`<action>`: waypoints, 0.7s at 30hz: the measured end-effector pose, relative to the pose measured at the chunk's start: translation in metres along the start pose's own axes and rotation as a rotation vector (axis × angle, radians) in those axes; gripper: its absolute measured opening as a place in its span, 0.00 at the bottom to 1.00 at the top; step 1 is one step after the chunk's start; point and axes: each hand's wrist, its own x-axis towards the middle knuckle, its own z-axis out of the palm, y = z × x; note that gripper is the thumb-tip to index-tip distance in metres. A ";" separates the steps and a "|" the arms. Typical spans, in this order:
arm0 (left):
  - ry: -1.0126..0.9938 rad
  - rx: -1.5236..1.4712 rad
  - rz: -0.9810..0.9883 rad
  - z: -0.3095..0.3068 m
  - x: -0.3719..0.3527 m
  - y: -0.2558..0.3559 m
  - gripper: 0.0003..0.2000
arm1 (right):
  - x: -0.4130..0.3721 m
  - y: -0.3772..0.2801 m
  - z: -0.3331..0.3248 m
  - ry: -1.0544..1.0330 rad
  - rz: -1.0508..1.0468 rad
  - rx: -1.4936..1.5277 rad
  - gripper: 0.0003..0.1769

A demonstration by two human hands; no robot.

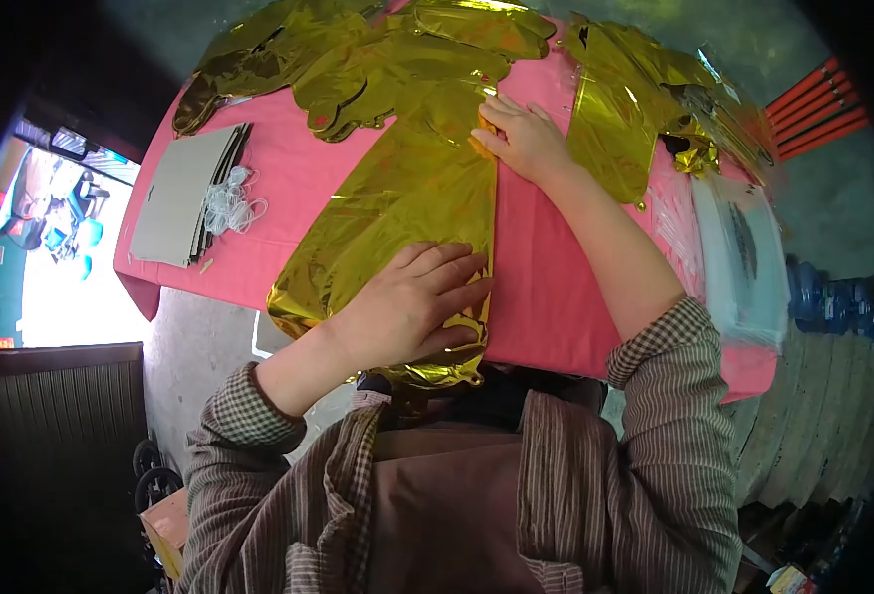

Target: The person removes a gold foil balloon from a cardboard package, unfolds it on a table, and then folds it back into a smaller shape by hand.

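A flat, uninflated gold foil balloon [387, 188] lies lengthwise on a pink-covered table [546, 287], its near end hanging over the front edge. My left hand [407, 302] rests flat on the lower part of this foil with its fingers spread. Farther up, my right hand [524, 137] touches the foil's right edge, fingers stretched out and thumb apart. More flat gold foil balloons [358, 59] overlap at the far side of the table. Another group of gold foil balloons [610, 129] lies to the right of my right hand.
At the left are a stack of grey cardboard sheets [184, 193] and a tangle of white string [231, 203]. Clear plastic bags [744, 257] and thin white strips [676, 223] lie at the right. Blue water bottles [833, 302] stand beyond the table.
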 end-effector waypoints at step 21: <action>-0.005 0.014 -0.015 0.003 -0.003 0.001 0.24 | 0.001 -0.001 -0.015 -0.091 0.031 0.081 0.21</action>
